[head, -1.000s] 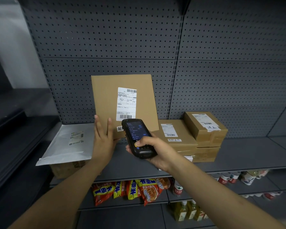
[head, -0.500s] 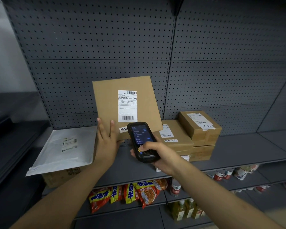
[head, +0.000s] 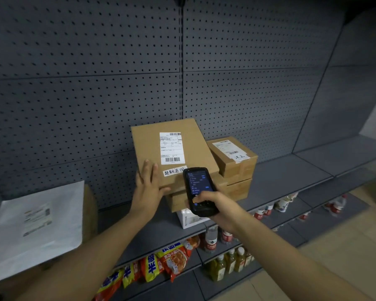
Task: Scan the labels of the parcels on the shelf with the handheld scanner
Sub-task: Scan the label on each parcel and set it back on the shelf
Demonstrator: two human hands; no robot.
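Observation:
My right hand [head: 217, 208] grips the black handheld scanner [head: 198, 190], its lit screen facing me, just below a flat brown parcel [head: 195, 148]. That parcel lies tilted on a stack of brown boxes [head: 237, 187] and shows a white barcode label [head: 171, 147] plus a handwritten sticker. My left hand [head: 148, 185] rests with straight fingers against the parcel's lower left corner. A smaller brown box with a label [head: 232, 157] sits on the stack to the right. At the far left a white mailer bag [head: 37, 224] lies on another box.
A grey shelf board [head: 291, 177] runs to the right in front of a perforated back panel [head: 117, 83]. A small white box [head: 188, 218] sits under the stack. The shelf below holds snack packets [head: 161, 263], bottles [head: 228, 263] and cans [head: 269, 209].
The flat parcel has gone from upright against the back panel to tilted on the box stack at the right. Both hands and my view shifted right with it.

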